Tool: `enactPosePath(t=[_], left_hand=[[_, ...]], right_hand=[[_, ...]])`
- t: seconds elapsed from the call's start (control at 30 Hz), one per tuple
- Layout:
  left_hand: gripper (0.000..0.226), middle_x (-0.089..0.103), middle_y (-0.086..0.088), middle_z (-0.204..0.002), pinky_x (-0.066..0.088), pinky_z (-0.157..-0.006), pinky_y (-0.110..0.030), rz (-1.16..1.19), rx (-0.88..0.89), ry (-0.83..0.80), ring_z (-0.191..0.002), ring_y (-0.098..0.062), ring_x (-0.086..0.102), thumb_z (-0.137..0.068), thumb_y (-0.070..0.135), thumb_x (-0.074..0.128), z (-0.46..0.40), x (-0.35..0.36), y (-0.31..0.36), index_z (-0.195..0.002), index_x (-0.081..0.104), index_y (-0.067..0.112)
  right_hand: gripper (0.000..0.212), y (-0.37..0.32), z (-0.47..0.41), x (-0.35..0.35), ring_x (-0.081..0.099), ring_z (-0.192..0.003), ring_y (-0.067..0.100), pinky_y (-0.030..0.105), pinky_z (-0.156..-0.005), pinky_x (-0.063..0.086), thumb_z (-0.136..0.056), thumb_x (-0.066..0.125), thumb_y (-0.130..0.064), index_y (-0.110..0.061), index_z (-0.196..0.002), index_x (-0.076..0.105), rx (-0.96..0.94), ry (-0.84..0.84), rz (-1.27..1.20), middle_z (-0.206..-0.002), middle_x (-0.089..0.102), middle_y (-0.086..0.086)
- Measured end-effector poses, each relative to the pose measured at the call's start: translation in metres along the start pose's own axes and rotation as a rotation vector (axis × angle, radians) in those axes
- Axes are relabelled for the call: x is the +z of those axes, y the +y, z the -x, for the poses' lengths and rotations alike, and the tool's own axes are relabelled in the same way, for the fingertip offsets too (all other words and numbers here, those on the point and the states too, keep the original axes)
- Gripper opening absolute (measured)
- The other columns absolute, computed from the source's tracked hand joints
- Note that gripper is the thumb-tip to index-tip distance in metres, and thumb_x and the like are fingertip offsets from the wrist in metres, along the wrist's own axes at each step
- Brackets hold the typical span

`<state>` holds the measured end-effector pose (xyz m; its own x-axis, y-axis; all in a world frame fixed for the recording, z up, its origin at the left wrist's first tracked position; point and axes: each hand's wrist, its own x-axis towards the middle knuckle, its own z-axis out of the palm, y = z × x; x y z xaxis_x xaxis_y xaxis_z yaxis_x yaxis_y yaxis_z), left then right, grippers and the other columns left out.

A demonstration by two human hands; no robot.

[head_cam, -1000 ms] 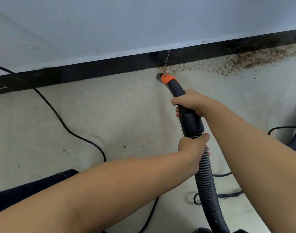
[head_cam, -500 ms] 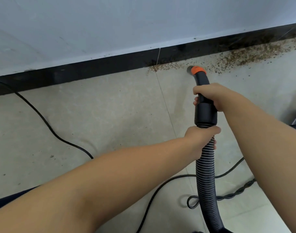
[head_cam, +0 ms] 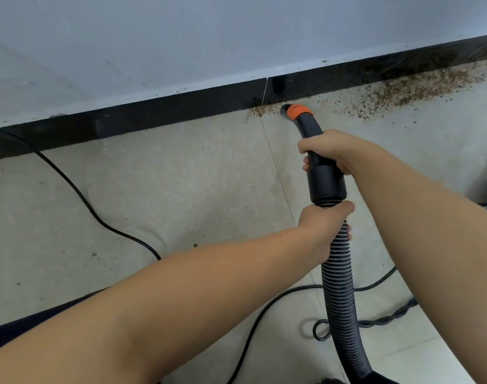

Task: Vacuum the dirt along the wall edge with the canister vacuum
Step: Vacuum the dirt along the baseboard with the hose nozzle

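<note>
black cable crossing open floor left

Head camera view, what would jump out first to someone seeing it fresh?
The orange-collared vacuum nozzle pressed at the black baseboard, with brown dirt strewn along the wall edge to its right. The right hand grips the black handle; the left hand grips the ribbed hose.

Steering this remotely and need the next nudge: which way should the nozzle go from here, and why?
Probably ease the nozzle a little left along the baseboard, since a small clump of dirt sits right beside its mouth; the heavier band of dirt to the right can follow. Right hand grips the handle, left hand the hose.
</note>
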<state>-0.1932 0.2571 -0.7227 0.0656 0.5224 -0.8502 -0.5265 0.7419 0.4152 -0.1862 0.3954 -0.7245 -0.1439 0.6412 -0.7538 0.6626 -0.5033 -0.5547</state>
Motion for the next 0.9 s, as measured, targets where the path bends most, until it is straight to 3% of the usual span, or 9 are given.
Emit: enactPosePath(t=[0.63, 0.9], left_hand=[[0.015, 0.055, -0.006, -0.066, 0.050, -0.054, -0.024, 0.109, 0.028, 0.102, -0.056, -0.018, 0.053, -0.086, 0.017, 0.063, 0.022, -0.027, -0.018, -0.095, 0.055, 0.007], [0.015, 0.055, -0.007, -0.066, 0.048, -0.047, -0.021, 0.094, 0.045, 0.140, -0.054, -0.017, 0.052, -0.087, 0.016, 0.063, 0.013, -0.041, -0.007, -0.093, 0.055, 0.006]], right_hand=[[0.014, -0.002, 0.018, 0.050, 0.061, -0.041, 0.017, 0.023, -0.044, 0.051, -0.084, 0.058, -0.006, -0.007, -0.094, 0.048, -0.070, -0.097, 0.044, -0.066, 0.059, 0.009], [0.011, -0.011, 0.009, 0.060, 0.060, -0.041, 0.015, 0.022, -0.045, 0.051, -0.085, 0.057, -0.006, -0.009, -0.088, 0.047, -0.096, -0.085, 0.008, -0.067, 0.058, 0.009]])
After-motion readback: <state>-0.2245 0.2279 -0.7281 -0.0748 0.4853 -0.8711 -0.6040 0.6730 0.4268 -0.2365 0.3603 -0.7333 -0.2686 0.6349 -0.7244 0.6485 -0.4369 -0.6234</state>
